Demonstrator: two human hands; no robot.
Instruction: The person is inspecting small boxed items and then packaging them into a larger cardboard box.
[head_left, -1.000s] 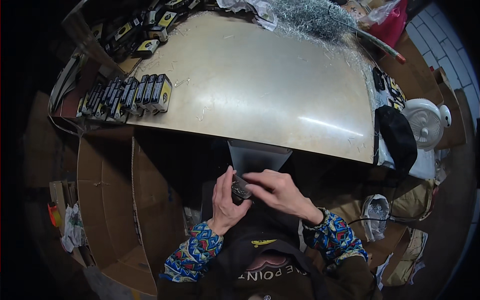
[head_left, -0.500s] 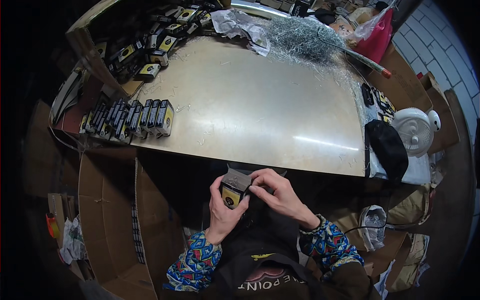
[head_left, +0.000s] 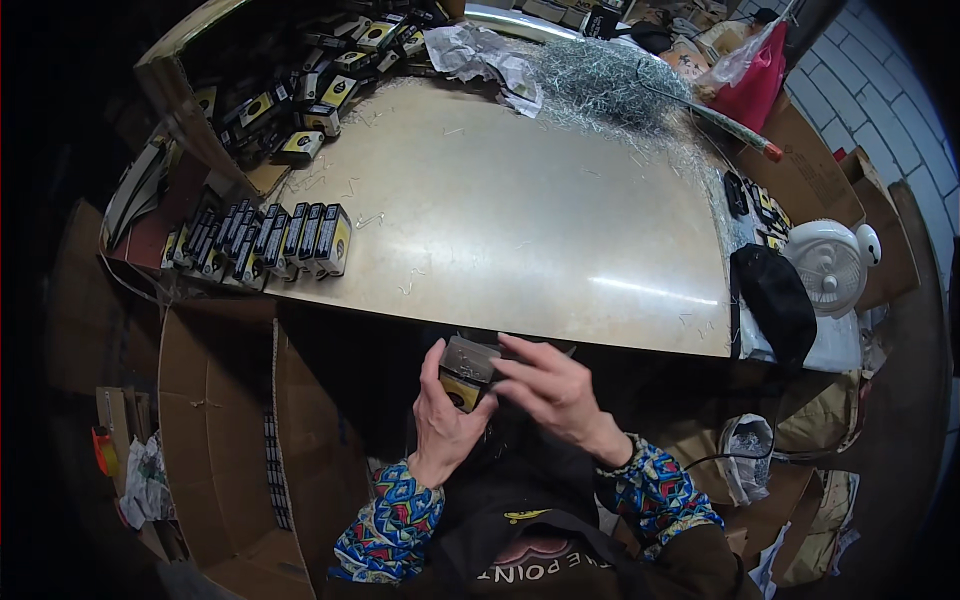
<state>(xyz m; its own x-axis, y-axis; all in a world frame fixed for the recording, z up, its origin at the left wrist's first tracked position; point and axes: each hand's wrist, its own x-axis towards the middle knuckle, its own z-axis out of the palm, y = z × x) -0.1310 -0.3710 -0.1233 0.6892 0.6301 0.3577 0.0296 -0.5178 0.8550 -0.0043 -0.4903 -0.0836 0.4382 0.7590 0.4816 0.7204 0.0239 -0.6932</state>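
In front of my body, just below the table's near edge, my left hand (head_left: 446, 430) grips a small black-and-yellow carton (head_left: 460, 391), thumb on one side and fingers on the other. The carton's grey top flap (head_left: 470, 354) stands up, and thin shiny metal bits show at its mouth. Right beside the flap is my right hand (head_left: 552, 388), its fingers stretched and apart, with the fingertips at the carton's edge. Whether they touch it I cannot tell. Nothing shows between those fingers.
Upright cartons (head_left: 290, 240) line the table's left edge; more lie heaped (head_left: 335, 90) behind. A pile of thin metal pieces (head_left: 605, 82) and crumpled paper (head_left: 480, 55) lie at the back. A white fan (head_left: 828, 268) and black pouch (head_left: 775, 300) sit right; a large cardboard box (head_left: 215, 420) stands lower left.
My right hand's fingers have come off the flap and spread apart. The carton stays in my left hand, its flap tilted slightly differently. The view has shifted a little.
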